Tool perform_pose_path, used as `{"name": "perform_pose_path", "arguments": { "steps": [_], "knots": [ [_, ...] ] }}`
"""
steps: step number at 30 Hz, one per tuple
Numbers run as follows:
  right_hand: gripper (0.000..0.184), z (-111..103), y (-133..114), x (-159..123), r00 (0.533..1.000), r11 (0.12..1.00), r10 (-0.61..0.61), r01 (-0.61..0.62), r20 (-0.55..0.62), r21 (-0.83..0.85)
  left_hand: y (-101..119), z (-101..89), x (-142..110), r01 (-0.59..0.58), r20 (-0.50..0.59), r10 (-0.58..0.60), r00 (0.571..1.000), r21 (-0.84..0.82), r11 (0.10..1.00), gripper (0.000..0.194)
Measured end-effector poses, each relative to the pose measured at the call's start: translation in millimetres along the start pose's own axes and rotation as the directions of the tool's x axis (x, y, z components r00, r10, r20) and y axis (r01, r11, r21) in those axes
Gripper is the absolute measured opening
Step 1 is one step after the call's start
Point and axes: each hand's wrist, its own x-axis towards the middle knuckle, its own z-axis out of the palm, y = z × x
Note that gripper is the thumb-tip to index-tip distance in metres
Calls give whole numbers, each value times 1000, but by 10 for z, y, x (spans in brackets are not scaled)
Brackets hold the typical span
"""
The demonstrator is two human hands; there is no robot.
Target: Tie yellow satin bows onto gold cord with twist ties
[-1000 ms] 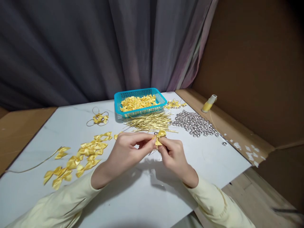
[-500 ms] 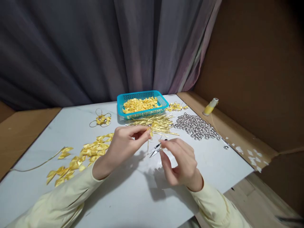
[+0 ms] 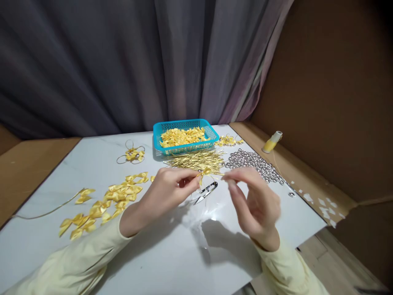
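Note:
My left hand (image 3: 167,190) pinches a small yellow ribbon bow (image 3: 204,172) above the white table top (image 3: 172,254). A thin gold thread runs from the bow toward my right hand (image 3: 254,205), which is lifted to the right with thumb and forefinger pinched together on it. Small silver snips (image 3: 206,192) lie on the table just below the bow, between my hands. Both arms wear pale yellow sleeves.
A blue basket (image 3: 184,126) of yellow bows stands at the back, a pile of gold wire pieces (image 3: 196,159) before it, silver beads (image 3: 254,162) to the right. Loose yellow bows (image 3: 104,200) lie left. A yellow thread spool (image 3: 272,142) sits on the brown ledge.
My hands were together on the bow; the right hand has let go of it and drawn away to the right and up. The snips, hidden before, now show on the table.

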Motion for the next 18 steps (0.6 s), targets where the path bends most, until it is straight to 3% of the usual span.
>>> {"name": "perform_pose_path", "arguments": {
  "steps": [3,6,8,10,12,18],
  "knots": [
    [4,-7,167,191,948,988,63,-15,313,-155,34,-24,-7,5,59,-3,998,-29,1000,19],
    [15,-8,279,334,807,979,78,48,585,-198,48,-44,-16,40,143,-33,989,-44,998,18],
    [20,0,313,392,714,980,66,85,697,-180,50,-50,-26,70,189,-58,980,-58,996,19],
    [24,10,325,429,650,980,51,116,758,-165,52,-51,-37,97,222,-80,972,-67,993,19],
    [26,17,333,452,621,978,55,125,782,-168,52,-50,-44,116,244,-96,965,-68,991,19],
    [32,8,404,458,602,976,120,74,790,-204,38,-41,-32,130,258,-108,960,-68,989,20]
  ]
}}
